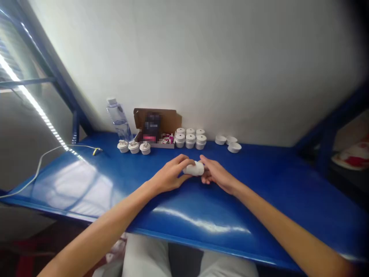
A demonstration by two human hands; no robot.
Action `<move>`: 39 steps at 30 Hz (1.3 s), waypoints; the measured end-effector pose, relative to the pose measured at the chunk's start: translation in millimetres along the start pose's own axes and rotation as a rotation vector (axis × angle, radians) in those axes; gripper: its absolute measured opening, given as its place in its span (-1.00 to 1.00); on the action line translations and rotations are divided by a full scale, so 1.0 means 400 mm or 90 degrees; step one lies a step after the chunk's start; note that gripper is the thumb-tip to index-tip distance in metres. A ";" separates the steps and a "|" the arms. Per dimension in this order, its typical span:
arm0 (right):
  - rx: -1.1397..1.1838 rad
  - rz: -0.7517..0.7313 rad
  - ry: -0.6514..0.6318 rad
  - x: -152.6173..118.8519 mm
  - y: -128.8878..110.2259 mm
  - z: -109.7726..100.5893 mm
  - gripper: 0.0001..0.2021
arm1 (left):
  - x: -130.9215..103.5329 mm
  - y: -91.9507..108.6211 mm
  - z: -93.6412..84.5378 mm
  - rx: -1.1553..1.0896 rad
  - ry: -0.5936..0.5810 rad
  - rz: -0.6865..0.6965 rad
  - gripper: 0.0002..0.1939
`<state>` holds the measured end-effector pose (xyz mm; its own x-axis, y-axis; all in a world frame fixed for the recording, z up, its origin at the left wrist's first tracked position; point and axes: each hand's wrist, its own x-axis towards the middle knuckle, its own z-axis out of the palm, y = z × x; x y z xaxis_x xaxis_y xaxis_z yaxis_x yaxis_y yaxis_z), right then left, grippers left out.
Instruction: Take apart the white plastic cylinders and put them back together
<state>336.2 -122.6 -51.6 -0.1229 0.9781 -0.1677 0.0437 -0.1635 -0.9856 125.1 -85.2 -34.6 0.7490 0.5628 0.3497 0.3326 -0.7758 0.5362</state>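
A small white cylindrical plastic housing (195, 169) lies on its side in the air just above the blue table. My left hand (174, 173) is closed around its left end, thumb below and fingers on top. At the other end is my right hand (216, 175), its thumb up by the rim and its bent fingers against the end face. What the right fingers cover there is hidden. Beyond my hands stand several closed white housings (190, 140), stacked in rows. White open cups (234, 147) sit to their right, and white pieces with fittings on top (133, 147) to their left.
An open cardboard box (170, 118) holding a dark pack and small pink-and-white items stands by the wall. Left of it is a clear water bottle (119, 121). A white cable (40, 163) crosses the table's left side. Blue frame posts (75, 127) rise at both ends.
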 end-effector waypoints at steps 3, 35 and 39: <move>0.028 0.055 -0.046 -0.001 0.000 -0.011 -0.39 | -0.003 0.009 -0.005 0.027 -0.029 0.020 -0.69; -0.721 -0.189 0.405 0.047 0.032 -0.191 -0.80 | 0.031 -0.033 -0.021 -0.640 0.135 -0.392 -0.61; -0.714 -0.188 0.330 0.051 0.050 -0.169 -0.72 | 0.029 -0.032 -0.024 -0.590 0.126 -0.381 -0.57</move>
<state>401.4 -97.3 -73.0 0.1176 0.9356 0.3330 0.9244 0.0193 -0.3809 124.1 -65.8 -30.0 0.4796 0.8733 -0.0850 -0.0073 0.1008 0.9949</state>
